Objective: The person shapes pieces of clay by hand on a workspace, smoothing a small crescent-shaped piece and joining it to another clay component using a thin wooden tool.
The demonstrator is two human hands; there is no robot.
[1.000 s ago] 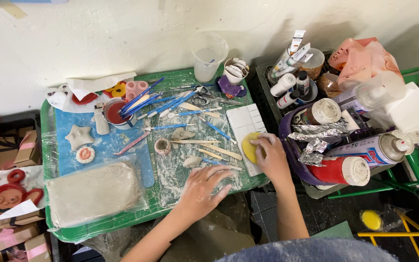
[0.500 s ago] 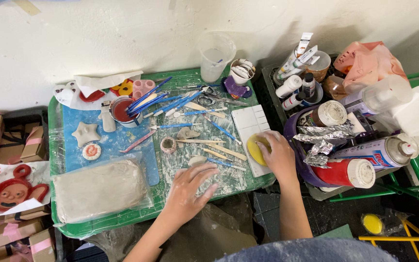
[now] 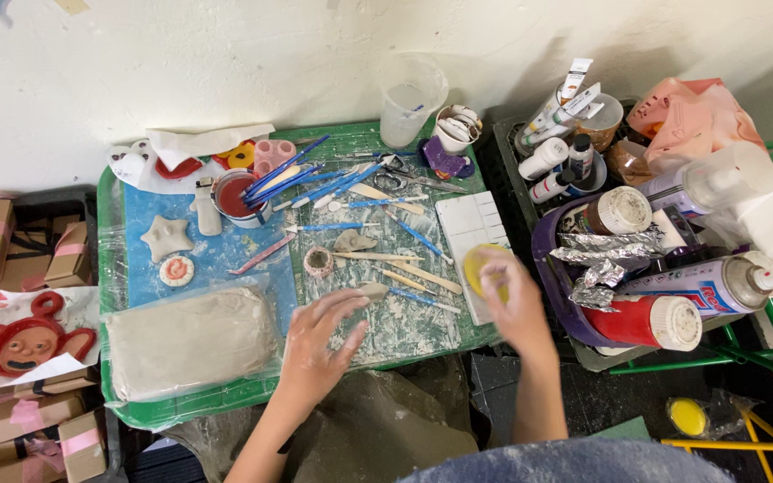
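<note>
— How do the two arms lie?

— Both come up from the bottom edge onto the green table (image 3: 315, 134). The left hand (image 3: 319, 335) lies palm down over the plastic sheet (image 3: 404, 322) that is smeared with clay crumbs, forearm angled up from the lower left. The right hand (image 3: 512, 300) sits further right, at the near end of the white paint tray (image 3: 467, 228), forearm almost straight up from the lap.

— And the fingers?

— On the left they are spread a little and nearly flat, the tips reaching toward a small clay lump (image 3: 373, 289) and touching or almost touching it (I cannot tell which). That hand grips nothing. On the right they are curled together over a yellow sponge (image 3: 478, 268), pressing it onto the tray; the hand is blurred, so the exact grip is unclear.

— What lies around them?

— A big slab of grey clay (image 3: 190, 340) under plastic lies just left of the left hand. Beyond the fingers are wooden modelling sticks (image 3: 404, 268), blue brushes (image 3: 315, 183) and a small clay ring (image 3: 318, 261). Right of the right hand stands a red spray can (image 3: 641, 322) lying in a purple basket (image 3: 552, 295).
</note>
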